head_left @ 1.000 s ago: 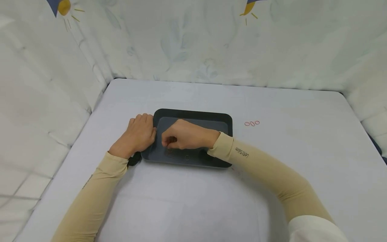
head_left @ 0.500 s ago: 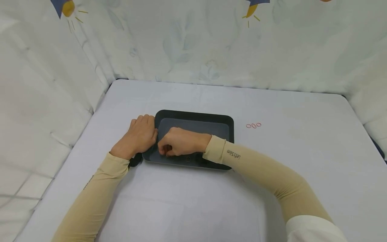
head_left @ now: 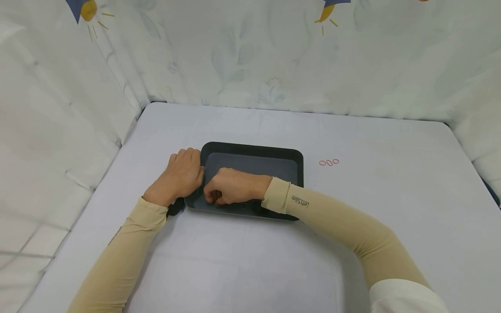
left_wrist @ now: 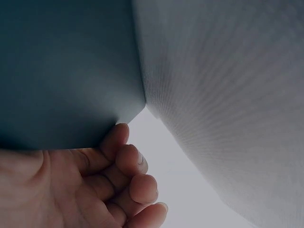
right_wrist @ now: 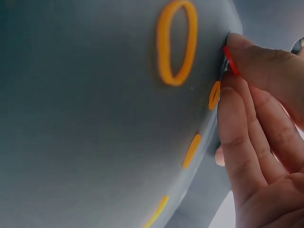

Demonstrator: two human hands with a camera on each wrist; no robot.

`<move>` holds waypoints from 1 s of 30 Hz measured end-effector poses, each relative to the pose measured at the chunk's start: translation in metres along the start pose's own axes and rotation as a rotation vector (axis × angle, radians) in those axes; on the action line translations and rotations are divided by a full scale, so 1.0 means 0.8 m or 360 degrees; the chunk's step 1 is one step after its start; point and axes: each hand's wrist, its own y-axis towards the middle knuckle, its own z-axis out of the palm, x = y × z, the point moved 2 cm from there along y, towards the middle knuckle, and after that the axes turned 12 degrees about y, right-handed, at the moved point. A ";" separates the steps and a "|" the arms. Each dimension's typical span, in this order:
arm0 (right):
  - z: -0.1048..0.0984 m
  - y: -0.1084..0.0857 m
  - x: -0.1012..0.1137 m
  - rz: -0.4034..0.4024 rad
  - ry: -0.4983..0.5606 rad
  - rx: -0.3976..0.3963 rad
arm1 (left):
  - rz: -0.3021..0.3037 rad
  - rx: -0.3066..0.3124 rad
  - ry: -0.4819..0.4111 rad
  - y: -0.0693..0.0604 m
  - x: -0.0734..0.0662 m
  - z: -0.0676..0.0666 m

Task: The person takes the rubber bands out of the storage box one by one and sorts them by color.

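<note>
A dark rectangular tray [head_left: 266, 164] lies on the table. My left hand [head_left: 182, 174] holds its left end, thumb at the rim; in the left wrist view its curled fingers [left_wrist: 137, 161] meet the tray wall [left_wrist: 71, 85]. Over the front left part of the tray floor is my right hand [head_left: 236, 187]. The right wrist view shows its thumb and fingers pinching a small red rubber band [right_wrist: 231, 61] down at the tray surface. Several orange rubber bands lie there, one of them a clear oval loop [right_wrist: 161, 47]. From the head, the pinched band is hidden by the hand.
Three red rubber bands [head_left: 329, 162] lie in a row on the white table [head_left: 391, 195], right of the tray. A black object [head_left: 175, 207] shows beneath my left wrist. Pale patterned curtains [head_left: 250, 56] border the table's back and sides.
My right hand has moved toward the tray's front left and lowered slightly, then nearly stopped. My left hand keeps its hold on the tray; the head view has shifted slightly.
</note>
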 end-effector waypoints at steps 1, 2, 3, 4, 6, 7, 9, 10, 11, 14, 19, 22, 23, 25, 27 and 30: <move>0.000 -0.001 0.000 0.0000 0.0001 -0.0001 | 0.0000 -0.0003 0.0001 0.000 0.000 0.000; 0.000 -0.001 0.000 -0.0001 0.0000 -0.0001 | 0.0001 -0.0004 0.0002 0.000 0.000 0.000; 0.000 -0.002 -0.001 -0.0002 -0.0002 0.0000 | 0.0000 -0.0005 0.0001 0.000 0.000 0.000; 0.000 -0.002 -0.001 -0.0004 -0.0005 0.0001 | 0.0001 -0.0003 0.0003 0.000 0.000 0.000; 0.000 -0.003 -0.002 -0.0012 -0.0009 0.0003 | 0.0000 0.0000 0.0002 0.000 -0.001 -0.001; 0.000 -0.004 -0.002 -0.0014 -0.0013 0.0006 | -0.0003 0.0003 0.0003 0.000 -0.001 -0.001; 0.000 -0.005 -0.002 -0.0021 -0.0018 0.0009 | -0.0003 0.0001 0.0001 -0.001 -0.001 -0.002; 0.000 -0.007 -0.002 -0.0024 -0.0012 0.0009 | -0.0002 -0.0002 0.0002 -0.001 -0.001 -0.002; -0.001 -0.008 -0.002 -0.0021 0.0005 0.0009 | -0.0001 -0.0005 0.0003 -0.001 -0.002 -0.002; -0.005 -0.013 -0.002 -0.0006 0.0062 -0.0009 | 0.0005 -0.0019 0.0013 -0.002 -0.002 -0.003; -0.014 -0.021 -0.006 0.0023 0.0121 -0.0059 | 0.0002 -0.0016 0.0028 -0.001 -0.002 -0.002; -0.018 -0.027 -0.009 0.0036 0.0134 -0.0083 | -0.0001 -0.0008 0.0028 -0.001 -0.003 -0.002; -0.020 -0.029 -0.010 0.0037 0.0140 -0.0093 | -0.0002 -0.0006 0.0029 -0.001 -0.003 -0.002; -0.023 -0.034 -0.012 0.0043 0.0150 -0.0117 | -0.0001 -0.0002 0.0034 0.000 -0.003 -0.002; -0.026 -0.039 -0.014 0.0034 0.0164 -0.0144 | -0.0001 0.0006 0.0037 0.000 -0.003 -0.001; -0.031 -0.048 -0.017 0.0021 0.0203 -0.0193 | -0.0002 0.0013 0.0037 0.000 -0.002 -0.001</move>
